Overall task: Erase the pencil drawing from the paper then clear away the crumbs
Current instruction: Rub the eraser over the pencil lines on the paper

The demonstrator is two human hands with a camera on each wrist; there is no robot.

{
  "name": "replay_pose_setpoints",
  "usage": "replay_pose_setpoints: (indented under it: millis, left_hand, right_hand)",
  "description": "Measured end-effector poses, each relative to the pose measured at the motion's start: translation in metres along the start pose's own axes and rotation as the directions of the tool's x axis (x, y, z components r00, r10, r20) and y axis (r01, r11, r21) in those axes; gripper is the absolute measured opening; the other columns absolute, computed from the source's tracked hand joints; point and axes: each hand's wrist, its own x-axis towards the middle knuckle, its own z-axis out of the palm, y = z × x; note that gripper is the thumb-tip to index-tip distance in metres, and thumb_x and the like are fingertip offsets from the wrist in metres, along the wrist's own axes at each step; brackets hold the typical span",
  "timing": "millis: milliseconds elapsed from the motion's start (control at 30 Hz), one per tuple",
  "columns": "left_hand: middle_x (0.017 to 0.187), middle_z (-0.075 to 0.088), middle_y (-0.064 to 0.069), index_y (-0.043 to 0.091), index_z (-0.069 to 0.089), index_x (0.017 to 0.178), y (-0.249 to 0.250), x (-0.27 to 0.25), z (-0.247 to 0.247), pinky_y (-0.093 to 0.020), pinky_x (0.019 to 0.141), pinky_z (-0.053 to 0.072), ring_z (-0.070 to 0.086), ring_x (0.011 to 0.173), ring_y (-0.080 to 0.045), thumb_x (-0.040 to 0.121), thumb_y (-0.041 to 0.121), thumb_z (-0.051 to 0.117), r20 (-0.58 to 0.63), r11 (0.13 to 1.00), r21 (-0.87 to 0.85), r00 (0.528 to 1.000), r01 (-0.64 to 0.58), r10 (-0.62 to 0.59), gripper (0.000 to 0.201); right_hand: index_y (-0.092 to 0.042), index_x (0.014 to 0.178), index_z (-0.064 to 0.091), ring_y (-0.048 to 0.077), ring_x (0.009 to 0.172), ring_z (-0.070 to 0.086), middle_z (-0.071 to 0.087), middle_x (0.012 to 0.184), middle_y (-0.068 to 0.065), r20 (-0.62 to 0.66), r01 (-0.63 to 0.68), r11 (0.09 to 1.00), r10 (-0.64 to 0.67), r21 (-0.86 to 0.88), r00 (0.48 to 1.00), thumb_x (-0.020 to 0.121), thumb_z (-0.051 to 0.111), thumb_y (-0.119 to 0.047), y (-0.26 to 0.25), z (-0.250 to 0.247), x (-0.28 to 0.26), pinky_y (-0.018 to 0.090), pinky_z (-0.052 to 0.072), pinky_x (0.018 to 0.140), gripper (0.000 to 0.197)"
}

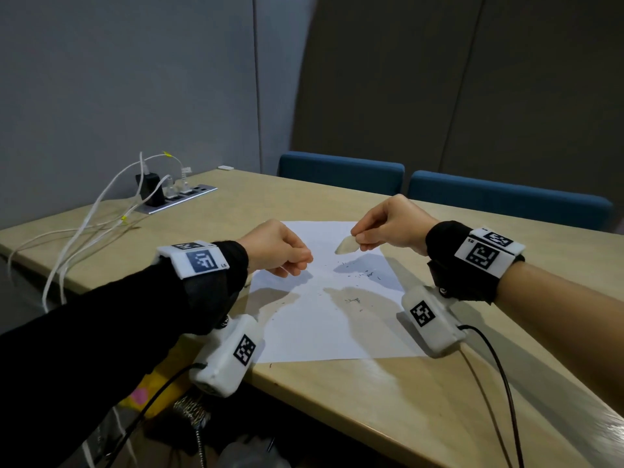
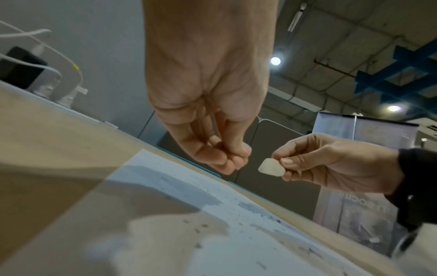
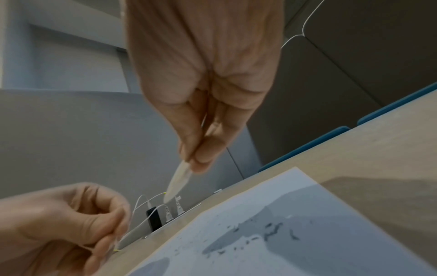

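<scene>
the near edge of your light wooden desk (image 1: 337, 393) sits closest to you, and on it lies the white sheet of paper (image 1: 314, 332), flat, with its near edge just back from the desk edge. dark eraser crumbs (image 1: 358, 274) are scattered over the middle of the sheet, some in a loose cluster, a few more strewn toward the near left, and one speck on the bare desk just off the near edge. no pencil lines can be made out on the sheet from the head view.

both of your hands hang above the paper, apart from it. your left hand (image 1: 280, 246) is over the sheet's left edge with its fingers curled in and the tips bunched against the thumb; whether they pinch anything you cannot tell from these views. your right hand (image 1: 388, 224) is over the far right part of the sheet, thumb and fingers pinching a small off-white wedge-shaped eraser (image 1: 347, 246), whose tapered end points down and toward your left hand. the two hands are near each other without touching.

farther back on the left, a silver power strip (image 1: 182, 199) lies on the desk with a black plug block and white cables (image 1: 91, 217) trailing off toward the near left edge. beyond the far edge stand two blue upholstered chairs (image 1: 341, 170), and behind them grey wall panels.
</scene>
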Motion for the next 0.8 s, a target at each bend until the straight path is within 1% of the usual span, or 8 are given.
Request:
replay_pose_setpoints:
  millis: [133,233,300,367,500,633,700,800]
  left_hand:
    - [0.070,0.064,-0.001,0.005,0.067,0.087,0.006,-0.001,0.004,-0.016,0.053,0.049,0.059,0.060,-0.011,0.097,0.022,0.050,-0.020,0.994,0.107,1.000,-0.010,0.012,0.026]
    - [0.077,0.062,-0.005,0.009,0.062,0.087,0.007,-0.001,0.002,-0.019,0.056,0.050,0.058,0.063,-0.014,0.088,0.004,0.061,-0.035,0.991,0.126,0.998,-0.045,0.050,0.005]
    - [0.080,0.061,-0.003,0.011,0.061,0.087,0.005,0.001,0.001,-0.023,0.061,0.051,0.056,0.066,-0.017,0.083,-0.004,0.064,-0.025,0.986,0.160,0.999,-0.042,0.046,0.016]
    - [0.077,0.062,-0.003,0.010,0.064,0.087,0.004,0.000,0.001,-0.023,0.060,0.051,0.058,0.065,-0.017,0.086,0.006,0.065,-0.040,0.985,0.174,0.999,-0.021,0.028,0.004]
    - [0.069,0.062,0.000,0.006,0.067,0.082,0.004,0.000,0.003,-0.019,0.054,0.047,0.056,0.060,-0.013,0.094,0.032,0.054,-0.061,0.970,0.242,0.998,0.019,-0.004,0.032]
    - [0.079,0.059,-0.003,0.011,0.062,0.101,0.007,0.000,0.004,-0.016,0.051,0.047,0.055,0.061,-0.013,0.095,0.011,0.051,-0.043,0.974,0.227,0.999,-0.022,0.033,0.012]
    - [0.092,0.058,-0.004,0.014,0.061,0.106,0.007,0.001,0.003,-0.020,0.059,0.050,0.055,0.070,-0.015,0.091,0.001,0.052,-0.044,0.971,0.233,0.997,-0.045,0.057,0.022]
    - [0.087,0.060,-0.002,0.012,0.065,0.102,0.006,0.000,0.002,-0.020,0.060,0.048,0.055,0.069,-0.014,0.088,0.006,0.060,-0.045,0.963,0.267,0.998,-0.033,0.046,0.015]
  right_hand:
    - [-0.009,0.076,0.069,0.006,0.058,0.065,0.068,0.068,0.004,-0.104,-0.063,0.998,0.061,-0.022,0.993,0.083,0.066,-0.003,0.004,-0.004,0.005,0.007,0.044,0.049,0.009]
    - [-0.005,0.075,0.067,0.005,0.048,0.063,0.066,0.068,0.007,-0.192,-0.124,0.992,0.123,0.006,0.974,0.083,0.064,0.002,0.012,-0.012,0.008,0.008,0.045,0.045,0.011]
    - [-0.005,0.071,0.066,0.010,0.052,0.064,0.065,0.068,0.008,-0.231,-0.170,0.985,0.168,0.011,0.958,0.083,0.063,0.004,0.019,-0.019,0.010,0.011,0.051,0.048,0.015]
    - [-0.005,0.069,0.065,0.016,0.059,0.064,0.065,0.069,0.009,-0.251,-0.226,0.974,0.220,0.007,0.943,0.083,0.063,0.004,0.026,-0.025,0.012,0.018,0.055,0.059,0.016]
    - [-0.002,0.075,0.066,0.019,0.064,0.066,0.066,0.073,0.011,-0.261,-0.350,0.937,0.333,-0.017,0.906,0.083,0.065,0.003,0.037,-0.033,0.012,0.023,0.055,0.065,0.009]
    - [0.002,0.089,0.067,0.018,0.065,0.065,0.065,0.076,0.011,-0.195,-0.444,0.893,0.424,-0.076,0.885,0.083,0.064,0.002,0.036,-0.034,0.013,0.022,0.055,0.060,0.007]
    - [0.006,0.097,0.065,0.020,0.068,0.065,0.064,0.074,0.011,-0.164,-0.475,0.873,0.455,-0.114,0.875,0.084,0.063,0.003,0.037,-0.034,0.015,0.026,0.056,0.067,0.014]
    - [0.011,0.101,0.063,0.023,0.067,0.065,0.063,0.073,0.014,-0.144,-0.433,0.872,0.410,-0.228,0.901,0.080,0.062,0.007,0.042,-0.036,0.016,0.029,0.056,0.062,0.021]
